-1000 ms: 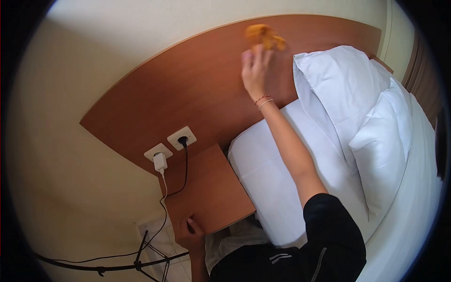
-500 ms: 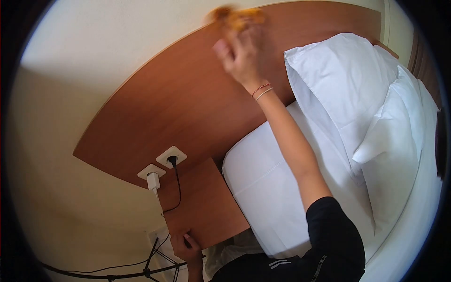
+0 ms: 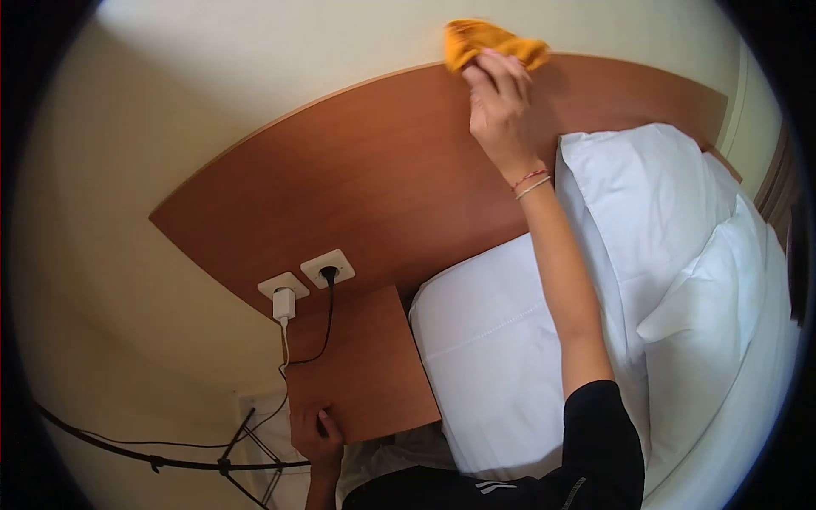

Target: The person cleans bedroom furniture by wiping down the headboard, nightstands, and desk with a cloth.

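Observation:
My right hand is closed on an orange-yellow cloth at the top edge of the wooden headboard. Part of the cloth bunches above that edge, against the pale wall, and the fingertips press into its lower side. Two thin bracelets circle the wrist. My left hand rests at the near left corner of the wooden bedside table, with a dark gap between thumb and forefinger. Nothing shows in its grasp, though some fingers are hidden.
White pillows lean by the headboard on the white-sheeted bed. Two wall sockets hold a black plug and a white charger, their cables hanging by the table. A thin black stand is at lower left.
The headboard sits lower in view as the camera has shifted. My right hand and the cloth have moved rightward along its top edge. My left hand stays at the table corner.

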Demonstrator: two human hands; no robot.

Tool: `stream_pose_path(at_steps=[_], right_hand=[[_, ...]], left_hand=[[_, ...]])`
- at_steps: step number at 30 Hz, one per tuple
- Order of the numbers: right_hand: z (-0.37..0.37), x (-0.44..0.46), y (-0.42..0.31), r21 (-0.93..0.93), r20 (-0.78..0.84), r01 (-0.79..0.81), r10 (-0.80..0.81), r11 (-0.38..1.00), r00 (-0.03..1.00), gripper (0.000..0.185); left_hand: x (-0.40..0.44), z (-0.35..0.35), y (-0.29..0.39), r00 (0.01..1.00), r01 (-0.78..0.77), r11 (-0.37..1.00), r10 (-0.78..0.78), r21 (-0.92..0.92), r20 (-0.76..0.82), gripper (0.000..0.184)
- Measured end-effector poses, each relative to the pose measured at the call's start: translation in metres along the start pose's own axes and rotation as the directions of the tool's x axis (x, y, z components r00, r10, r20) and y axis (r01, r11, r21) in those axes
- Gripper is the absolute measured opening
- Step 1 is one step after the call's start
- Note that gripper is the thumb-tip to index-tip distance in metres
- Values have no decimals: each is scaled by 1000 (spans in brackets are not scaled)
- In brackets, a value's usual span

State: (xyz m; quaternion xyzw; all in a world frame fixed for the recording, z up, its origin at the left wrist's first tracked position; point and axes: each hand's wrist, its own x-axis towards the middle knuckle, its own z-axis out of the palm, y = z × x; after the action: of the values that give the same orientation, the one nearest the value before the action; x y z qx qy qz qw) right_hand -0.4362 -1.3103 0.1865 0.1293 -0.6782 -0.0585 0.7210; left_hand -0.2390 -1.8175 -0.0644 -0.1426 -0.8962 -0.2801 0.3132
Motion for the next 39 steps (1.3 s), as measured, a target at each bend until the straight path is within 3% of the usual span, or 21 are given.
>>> stream_pose_path(at_steps=[3, 4, 8, 11, 12, 15, 16, 19, 20, 22, 24, 27, 28, 30, 31, 32, 33, 34, 35, 38, 39], right_hand=[[-7, 26, 1, 152, -58, -231, 242, 961, 968, 23], [-4, 30, 1, 158, -97, -426, 443, 891, 891, 23], [-3, 40, -64, -2, 123, 96, -95, 995, 988, 27], [12, 39, -45, 13, 116, -90, 88, 996, 989, 32], [20, 29, -38, 84, 60, -290, 286, 953, 957, 36], [24, 38, -102, -19, 116, -40, 42, 999, 992, 41], [20, 36, -121, 96, 213, 33, -53, 995, 976, 49], [27, 29, -109, 94, 175, -12, -4, 996, 985, 55], [38, 24, -116, 197, 3, -271, 276, 942, 961, 57], [40, -5, -143, 80, 146, -122, 110, 989, 983, 58], [45, -43, -143, 256, 414, 271, -358, 928, 837, 56], [48, -78, -131, 6, 293, -276, 263, 961, 919, 56], [52, -73, -140, 114, 12, -495, 497, 861, 868, 58], [45, -92, -147, 106, 228, -132, 105, 986, 968, 60], [39, -101, -151, 128, 332, 49, -90, 991, 939, 61], [33, -100, -145, 150, 317, 466, -489, 872, 813, 61], [34, -104, -143, 113, 274, 152, -178, 982, 945, 61], [36, -114, -141, 93, 222, -182, 158, 979, 962, 60], [36, -122, -141, 93, 166, -489, 471, 867, 866, 60], [43, -145, -176, 58, 164, -487, 473, 871, 866, 60], [34, -151, -169, 123, 331, -262, 209, 957, 920, 57]], left_hand=[[4, -1, -1, 1000, 3, 1000, -4, -12, -5, 12], [4, -2, -1, 1000, 7, 1000, -8, -10, -8, 12], [0, -3, -5, 996, 86, 996, -86, -35, 12, 12], [1, -3, -9, 999, 40, 999, -40, -16, -35, 11], [-2, -3, -12, 998, 56, 998, -57, -34, -24, 12], [-4, -2, -14, 996, 79, 995, -81, -67, -25, 13], [-2, -4, -13, 997, 65, 996, -68, -66, -35, 13], [-2, -6, -14, 998, 54, 997, -55, -62, -27, 14], [-4, -6, -15, 998, 58, 996, -59, -62, -20, 14], [-4, -7, -14, 998, 53, 995, -56, -82, -33, 14], [-2, -5, -13, 997, 42, 996, -47, -82, -55, 14], [-5, -5, -18, 998, 41, 997, -44, -60, -40, 14], [-7, -5, -18, 998, 60, 997, -62, -58, -22, 14], [-7, -3, -15, 997, 78, 995, -79, -57, -22, 14], [-7, -3, -15, 997, 70, 996, -72, -57, -31, 14], [-7, -3, -16, 997, 59, 997, -61, -57, -38, 14], [-6, -3, -17, 997, 63, 996, -65, -56, -31, 14], [-7, -4, -18, 997, 68, 996, -69, -57, -22, 14], [-9, -3, -16, 997, 80, 995, -81, -61, -13, 14], [-8, -2, -16, 998, 59, 997, -61, -58, -25, 15], [-7, -3, -14, 998, 36, 998, -38, -60, -42, 15]])
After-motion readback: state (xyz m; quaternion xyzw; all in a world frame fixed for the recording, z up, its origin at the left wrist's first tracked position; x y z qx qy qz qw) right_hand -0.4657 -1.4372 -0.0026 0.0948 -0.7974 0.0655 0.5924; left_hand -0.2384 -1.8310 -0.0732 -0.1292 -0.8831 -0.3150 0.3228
